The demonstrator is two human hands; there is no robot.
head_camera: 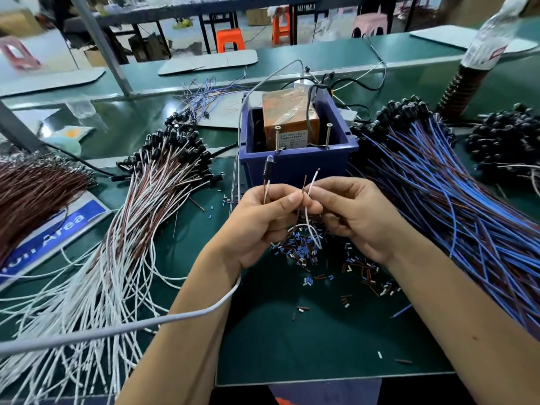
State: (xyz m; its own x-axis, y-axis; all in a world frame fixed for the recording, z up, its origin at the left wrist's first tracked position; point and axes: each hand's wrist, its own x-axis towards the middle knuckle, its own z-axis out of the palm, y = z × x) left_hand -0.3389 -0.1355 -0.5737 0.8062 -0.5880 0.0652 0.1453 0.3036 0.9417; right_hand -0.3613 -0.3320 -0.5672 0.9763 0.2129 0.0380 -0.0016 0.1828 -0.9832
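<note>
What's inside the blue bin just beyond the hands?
An orange taped block with a pale label sits in the blue bin; two screws stand at its front. The floor and the block's base are hidden behind the walls.

factory assembly workshop, green workbench (321, 340), heaped wire bundles (455, 200), plastic stools (230, 39)

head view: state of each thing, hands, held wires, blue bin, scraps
left hand: grips LED lead, LED end up
right hand: pinches white wire, tip up
LED lead: held off the mat
blue bin: open top, orange block inside
insulation scraps: scattered loose on mat
</note>
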